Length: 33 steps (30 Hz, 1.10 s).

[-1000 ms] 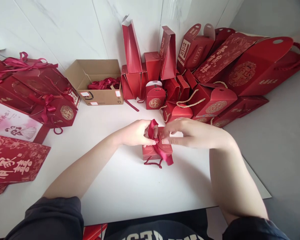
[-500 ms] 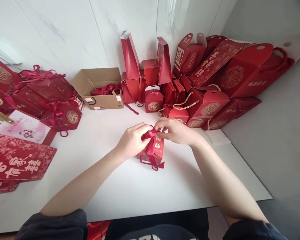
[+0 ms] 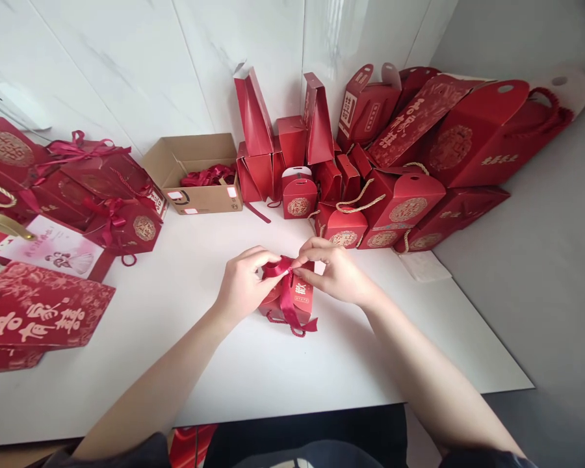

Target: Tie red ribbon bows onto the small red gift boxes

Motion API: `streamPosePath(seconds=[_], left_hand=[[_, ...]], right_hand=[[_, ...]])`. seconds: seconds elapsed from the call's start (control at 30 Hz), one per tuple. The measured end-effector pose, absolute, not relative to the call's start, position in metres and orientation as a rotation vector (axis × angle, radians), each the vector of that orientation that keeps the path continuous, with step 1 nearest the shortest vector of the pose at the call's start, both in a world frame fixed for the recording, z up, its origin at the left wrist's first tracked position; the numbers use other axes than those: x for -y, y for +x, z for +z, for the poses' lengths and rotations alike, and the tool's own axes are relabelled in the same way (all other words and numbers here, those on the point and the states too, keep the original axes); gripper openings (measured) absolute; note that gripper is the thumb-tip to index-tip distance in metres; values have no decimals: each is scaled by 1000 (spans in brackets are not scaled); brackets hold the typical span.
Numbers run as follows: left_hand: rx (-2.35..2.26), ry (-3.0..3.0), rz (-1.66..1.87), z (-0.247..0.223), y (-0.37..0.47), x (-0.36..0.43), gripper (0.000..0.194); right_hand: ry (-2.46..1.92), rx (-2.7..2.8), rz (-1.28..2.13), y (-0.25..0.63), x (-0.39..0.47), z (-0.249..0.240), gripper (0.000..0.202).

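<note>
A small red gift box [image 3: 299, 300] with pale lettering sits on the white table in front of me. Over its top runs a dark red ribbon [image 3: 287, 302], one forked tail hanging down the near side. My left hand [image 3: 246, 283] pinches a loop of this ribbon above the box's left part. From the right, my right hand [image 3: 334, 270] grips the ribbon by the knot between thumb and fingers. The fingertips of both hands nearly meet there. A twisted red cord shows at the box's near bottom edge, and the hands hide part of its top.
Behind stands an open cardboard box [image 3: 205, 203] holding red ribbons. Stacked red boxes [image 3: 407, 198] line the back right by the grey wall. Ribbon-tied boxes [image 3: 127, 227], a pink card [image 3: 61, 250] and a red bag [image 3: 49, 309] lie at left.
Both hands and the box have shifted slightly left in view. My left hand has moved a little off the knot, its fingers more spread around the ribbon loop.
</note>
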<state>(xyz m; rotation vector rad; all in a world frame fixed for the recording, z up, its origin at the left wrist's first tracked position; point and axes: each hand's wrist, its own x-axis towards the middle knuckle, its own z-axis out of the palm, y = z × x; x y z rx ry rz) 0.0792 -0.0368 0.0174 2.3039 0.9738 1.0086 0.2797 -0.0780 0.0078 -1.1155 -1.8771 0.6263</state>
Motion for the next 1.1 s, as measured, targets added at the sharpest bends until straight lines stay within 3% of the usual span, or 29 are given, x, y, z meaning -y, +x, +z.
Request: streamPosePath(seconds=[0.2, 0.4, 0.57, 0.73, 1.1], left_hand=[[-921, 2308, 1079, 21, 71, 45, 10], [-919, 2363, 1194, 12, 70, 48, 9], [-885, 2408, 1219, 10, 70, 49, 10], [-886, 2424, 1223, 9, 71, 51, 11], [-882, 2471, 1241, 7, 72, 52, 11]], right_hand=[[-1178, 1925, 131, 265, 88, 9, 15], [-1135, 1960, 396, 265, 88, 5, 16], [-1202, 1900, 218, 266, 88, 2, 15], [-1144, 1926, 404, 267, 88, 2, 17], [-1183, 1963, 324, 266, 89, 2, 14]])
